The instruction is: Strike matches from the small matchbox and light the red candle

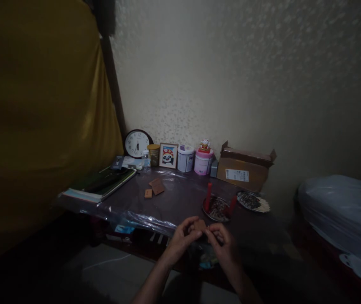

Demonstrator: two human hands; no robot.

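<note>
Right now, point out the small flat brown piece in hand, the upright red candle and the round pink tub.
Small flat brown piece point(200, 225): head view, broad face.
Upright red candle point(208, 197): head view, middle of shaft.
Round pink tub point(203, 164): head view, side wall.

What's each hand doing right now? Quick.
Left hand: closed, holding a small brown piece between thumb and fingers.
Right hand: fingertips drawn together at the piece's right edge; whether they grip it can't be told.
</note>
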